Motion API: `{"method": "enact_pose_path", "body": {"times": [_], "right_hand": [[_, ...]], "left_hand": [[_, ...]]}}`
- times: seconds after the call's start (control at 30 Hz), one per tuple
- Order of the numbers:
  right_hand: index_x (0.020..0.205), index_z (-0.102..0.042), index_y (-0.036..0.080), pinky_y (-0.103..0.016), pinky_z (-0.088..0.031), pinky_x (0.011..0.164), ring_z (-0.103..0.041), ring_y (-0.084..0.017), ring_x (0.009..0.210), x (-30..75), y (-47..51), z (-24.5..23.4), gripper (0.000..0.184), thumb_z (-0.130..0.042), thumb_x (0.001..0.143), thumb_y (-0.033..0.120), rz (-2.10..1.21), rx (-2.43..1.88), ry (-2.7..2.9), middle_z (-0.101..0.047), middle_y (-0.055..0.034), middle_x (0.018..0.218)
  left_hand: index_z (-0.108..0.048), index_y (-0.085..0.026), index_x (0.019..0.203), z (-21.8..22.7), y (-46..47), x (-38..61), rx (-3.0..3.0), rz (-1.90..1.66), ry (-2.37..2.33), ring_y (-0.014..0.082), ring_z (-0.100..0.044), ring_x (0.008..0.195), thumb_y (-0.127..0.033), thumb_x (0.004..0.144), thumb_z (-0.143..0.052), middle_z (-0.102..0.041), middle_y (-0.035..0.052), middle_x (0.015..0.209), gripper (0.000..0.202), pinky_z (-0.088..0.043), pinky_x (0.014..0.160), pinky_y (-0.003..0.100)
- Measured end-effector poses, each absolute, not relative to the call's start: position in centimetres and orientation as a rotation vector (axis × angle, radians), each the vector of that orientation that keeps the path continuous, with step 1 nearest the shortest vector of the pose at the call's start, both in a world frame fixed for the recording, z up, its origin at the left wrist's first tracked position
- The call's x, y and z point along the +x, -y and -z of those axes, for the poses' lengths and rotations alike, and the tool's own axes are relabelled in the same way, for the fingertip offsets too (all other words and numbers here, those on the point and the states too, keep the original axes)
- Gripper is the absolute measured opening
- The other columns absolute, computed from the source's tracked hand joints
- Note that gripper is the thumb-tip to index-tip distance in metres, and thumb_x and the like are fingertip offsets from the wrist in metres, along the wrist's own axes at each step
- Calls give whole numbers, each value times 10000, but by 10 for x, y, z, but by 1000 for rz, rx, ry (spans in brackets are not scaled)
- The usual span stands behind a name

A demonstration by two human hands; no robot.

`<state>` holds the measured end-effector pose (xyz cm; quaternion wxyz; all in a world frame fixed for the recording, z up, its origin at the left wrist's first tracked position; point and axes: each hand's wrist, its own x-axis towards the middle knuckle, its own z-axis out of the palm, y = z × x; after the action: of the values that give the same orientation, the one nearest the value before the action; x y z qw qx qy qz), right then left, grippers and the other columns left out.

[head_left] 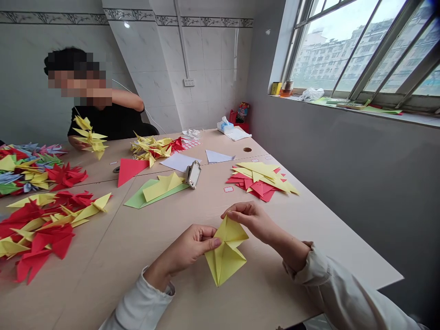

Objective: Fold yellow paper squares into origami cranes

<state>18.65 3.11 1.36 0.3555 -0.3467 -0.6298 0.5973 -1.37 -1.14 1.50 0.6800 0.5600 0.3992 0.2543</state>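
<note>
A yellow sheet of folding paper (pixel 227 256), creased and partly folded, is held up above the table in front of me. My left hand (pixel 195 245) pinches its left edge, thumb on top. At the upper corner, my right hand (pixel 252 217) grips the paper between thumb and fingertips. A notch shows on the paper's right side, between an upper and a lower flap. Beyond my right hand lies a pile of yellow and red folded papers (pixel 263 178).
Red and yellow folded paper pieces (pixel 51 224) spread over the table's left side, with multicoloured ones behind. A metal object (pixel 193 174) stands beside green paper (pixel 137 195). Across the table, a person (pixel 113 117) holds a string of yellow folded pieces (pixel 91 137). A tissue box (pixel 225 125) sits far back.
</note>
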Motion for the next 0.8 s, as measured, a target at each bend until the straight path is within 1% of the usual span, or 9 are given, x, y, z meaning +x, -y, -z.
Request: {"method": "enact_pose_path", "body": {"times": [0.1, 0.23, 0.37, 0.43, 0.5, 0.53, 0.6, 0.7, 0.8], "right_hand": [[876, -696, 149, -226, -374, 542, -509, -125, 623, 189, -31, -15, 311, -576, 817, 429, -1509, -855, 1699, -619, -26, 714], [889, -687, 152, -228, -372, 550, -501, -121, 628, 191, -30, -16, 315, -551, 838, 432, -1458, -806, 1781, -609, -24, 727], [896, -695, 157, -241, -403, 592, -526, -139, 675, 192, -31, -18, 351, -548, 830, 468, -1491, -813, 1754, -620, -31, 751], [947, -689, 160, -248, -416, 622, -537, -148, 713, 190, -31, -17, 382, -544, 826, 492, -1530, -845, 1695, -629, -38, 792], [987, -675, 164, -246, -413, 616, -537, -149, 717, 188, -30, -16, 403, -590, 788, 505, -1586, -889, 1645, -630, -36, 817], [973, -675, 162, -241, -405, 600, -531, -145, 700, 186, -29, -15, 407, -626, 758, 504, -1611, -910, 1637, -627, -32, 807], [865, -683, 144, -231, -373, 553, -503, -128, 635, 183, -28, -11, 383, -679, 709, 493, -1641, -944, 1635, -605, -15, 728], [682, -646, 122, -223, -305, 497, -419, -91, 540, 179, -26, -6, 358, -681, 710, 478, -1642, -986, 1605, -523, 14, 597], [632, -618, 119, -222, -258, 477, -359, -75, 509, 178, -25, -5, 359, -679, 713, 463, -1653, -1004, 1570, -463, 32, 554]], "left_hand": [[-710, -151, 928, -16, 11, -18, 1207, -508, -890, 188, -616, 735, -414, 764, -642, -702, 67, 853, 317, -423, 644, 234], [-714, -158, 910, -17, 11, -21, 1169, -469, -890, 180, -616, 713, -399, 754, -658, -704, 67, 836, 293, -424, 626, 231], [-720, -144, 863, -13, 11, -19, 1171, -520, -939, 191, -617, 684, -409, 737, -668, -704, 75, 798, 298, -430, 599, 243], [-723, -142, 882, -11, 11, -16, 1185, -573, -960, 195, -617, 702, -404, 743, -662, -705, 75, 808, 304, -436, 612, 247], [-724, -143, 913, -8, 10, -12, 1194, -629, -979, 199, -617, 723, -397, 755, -649, -704, 72, 811, 308, -440, 625, 249], [-723, -144, 924, -8, 10, -10, 1197, -653, -988, 202, -618, 732, -391, 760, -645, -703, 70, 807, 307, -442, 630, 252], [-723, -143, 926, -6, 10, -6, 1212, -693, -1008, 211, -619, 749, -377, 764, -641, -702, 69, 801, 296, -444, 642, 261], [-726, -141, 868, -6, 10, -3, 1246, -711, -1042, 210, -613, 737, -361, 763, -641, -700, 67, 797, 258, -436, 639, 263], [-720, -137, 800, -6, 11, -2, 1253, -698, -1062, 193, -601, 702, -361, 761, -642, -696, 60, 783, 241, -419, 616, 248]]}}
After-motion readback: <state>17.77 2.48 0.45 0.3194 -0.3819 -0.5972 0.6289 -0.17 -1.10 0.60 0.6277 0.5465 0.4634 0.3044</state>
